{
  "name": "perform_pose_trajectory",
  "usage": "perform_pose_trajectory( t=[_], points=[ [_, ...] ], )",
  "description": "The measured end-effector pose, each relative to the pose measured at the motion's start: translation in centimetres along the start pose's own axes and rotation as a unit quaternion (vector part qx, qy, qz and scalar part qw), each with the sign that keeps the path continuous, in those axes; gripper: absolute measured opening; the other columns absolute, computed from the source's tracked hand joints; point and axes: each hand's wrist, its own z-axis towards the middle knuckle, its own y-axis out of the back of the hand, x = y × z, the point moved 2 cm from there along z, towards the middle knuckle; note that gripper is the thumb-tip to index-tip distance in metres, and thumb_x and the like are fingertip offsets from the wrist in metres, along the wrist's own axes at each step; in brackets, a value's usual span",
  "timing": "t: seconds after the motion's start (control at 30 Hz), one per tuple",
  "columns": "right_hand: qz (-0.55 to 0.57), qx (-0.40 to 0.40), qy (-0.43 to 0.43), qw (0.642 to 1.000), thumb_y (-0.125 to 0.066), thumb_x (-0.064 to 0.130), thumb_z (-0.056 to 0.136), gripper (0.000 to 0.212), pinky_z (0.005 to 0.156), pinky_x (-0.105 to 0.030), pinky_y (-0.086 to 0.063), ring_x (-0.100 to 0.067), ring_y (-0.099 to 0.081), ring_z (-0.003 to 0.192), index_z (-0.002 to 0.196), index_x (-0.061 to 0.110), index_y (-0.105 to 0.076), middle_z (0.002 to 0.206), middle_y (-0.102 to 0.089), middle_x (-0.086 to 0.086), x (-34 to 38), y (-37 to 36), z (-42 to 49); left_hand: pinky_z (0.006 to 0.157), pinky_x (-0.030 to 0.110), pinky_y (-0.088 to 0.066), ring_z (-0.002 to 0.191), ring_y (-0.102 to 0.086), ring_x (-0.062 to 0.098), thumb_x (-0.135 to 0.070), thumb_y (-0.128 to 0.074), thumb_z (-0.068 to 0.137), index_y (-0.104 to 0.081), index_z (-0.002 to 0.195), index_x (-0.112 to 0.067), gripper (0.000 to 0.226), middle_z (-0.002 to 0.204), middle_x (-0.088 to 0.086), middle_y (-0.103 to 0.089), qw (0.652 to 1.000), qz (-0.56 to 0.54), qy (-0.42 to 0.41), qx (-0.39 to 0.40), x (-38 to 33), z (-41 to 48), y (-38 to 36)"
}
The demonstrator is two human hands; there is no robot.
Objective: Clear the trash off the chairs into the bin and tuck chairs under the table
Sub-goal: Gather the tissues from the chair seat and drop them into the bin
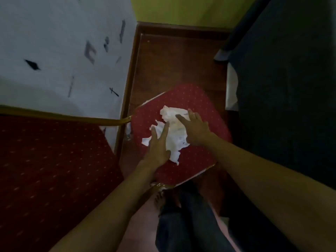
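We look down on two chairs with red dotted seats. One red chair seat sits at the centre of the frame, and on it lies a single heap of crumpled white paper; how many separate sheets make it up we cannot tell. The second chair fills the lower left, its gold frame rail crossing toward the centre.

Both our hands rest on the paper with fingers spread flat. The left hand presses the heap's left edge, open, gripping nothing. The right hand covers the heap's right side, likewise open, nothing closed in it.

A white cloth-covered table with dark marks occupies the upper left. A dark surface fills the right side. Below the seat, one bare foot and dark trousers stand on the red-brown floor.
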Motion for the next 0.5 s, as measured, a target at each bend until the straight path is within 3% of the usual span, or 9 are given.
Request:
perform_pose_trajectory(
  t=[0.03,0.1,0.17,0.3,0.4,0.47,0.5],
  points=[
    [-0.009,0.002,0.004,1.0,-0.075,0.02,0.086,0.107,0.116,-0.067,-0.019,-0.039,0.004,0.154,0.158,0.044,0.0,0.168,0.016,-0.011,-0.2,-0.6,1.3,0.115,0.051,-0.032,0.15,-0.009,0.042,-0.011,-0.066,0.087,0.0,0.157,-0.022,0.096,0.163,0.025,0.011,1.0,0.026,-0.005,-0.002,0.5,1.5,-1.0],
    [-0.002,0.007,-0.002,1.0,-0.076,0.019,0.085,0.11,0.115,-0.068,-0.025,-0.042,0.002,0.154,0.157,0.046,0.002,0.168,0.018,-0.012,-1.0,-1.7,3.6,0.119,0.051,-0.024,0.151,-0.006,0.041,-0.011,-0.067,0.086,0.001,0.157,-0.034,0.101,0.164,0.016,0.015,0.997,0.052,0.062,0.006,1.5,4.2,-2.3],
    [0.016,0.021,-0.004,1.0,-0.075,0.021,0.085,0.106,0.112,-0.064,-0.034,-0.043,-0.003,0.152,0.157,0.046,-0.001,0.167,0.013,-0.014,-1.5,-3.6,5.4,0.119,0.045,-0.022,0.15,-0.011,0.04,-0.007,-0.064,0.087,-0.005,0.157,-0.034,0.095,0.165,0.014,0.008,0.994,0.033,0.102,0.014,2.0,6.1,-3.7],
    [-0.018,-0.073,-0.005,0.997,-0.071,0.029,0.089,0.076,0.099,-0.049,-0.05,-0.037,-0.029,0.141,0.154,0.035,-0.03,0.157,-0.025,-0.014,-1.9,-7.0,5.8,0.103,0.045,-0.038,0.132,-0.034,0.035,-0.007,-0.062,0.088,-0.04,0.151,-0.02,0.068,0.154,0.021,-0.024,0.995,0.063,0.065,-0.038,3.3,5.9,-5.8],
    [0.086,-0.07,0.015,0.994,-0.063,0.027,0.094,0.053,0.093,-0.042,-0.051,-0.031,-0.044,0.127,0.144,0.027,-0.047,0.141,-0.043,-0.013,-1.1,-9.6,4.0,0.08,0.046,-0.054,0.097,-0.057,0.032,0.005,-0.058,0.082,-0.07,0.115,-0.007,0.037,0.11,0.02,-0.062,0.993,0.048,0.067,-0.082,4.5,5.2,-7.0],
    [0.161,-0.028,0.005,0.987,-0.059,0.023,0.095,0.047,0.093,-0.043,-0.05,-0.031,-0.05,0.121,0.141,0.023,-0.051,0.133,-0.049,-0.013,-0.8,-10.4,2.6,0.068,0.045,-0.055,0.078,-0.063,0.028,0.007,-0.055,0.078,-0.073,0.087,-0.006,0.024,0.084,0.013,-0.07,0.993,0.01,0.082,-0.084,4.5,4.9,-7.1],
    [0.2,-0.02,-0.007,0.98,-0.058,0.016,0.094,0.046,0.092,-0.043,-0.051,-0.032,-0.053,0.116,0.14,0.02,-0.054,0.128,-0.051,-0.015,-0.8,-10.3,1.8,0.067,0.039,-0.055,0.075,-0.065,0.025,0.005,-0.055,0.079,-0.074,0.083,-0.007,0.023,0.08,0.009,-0.072,0.991,-0.018,0.102,-0.084,4.0,4.6,-6.8]
  ],
)
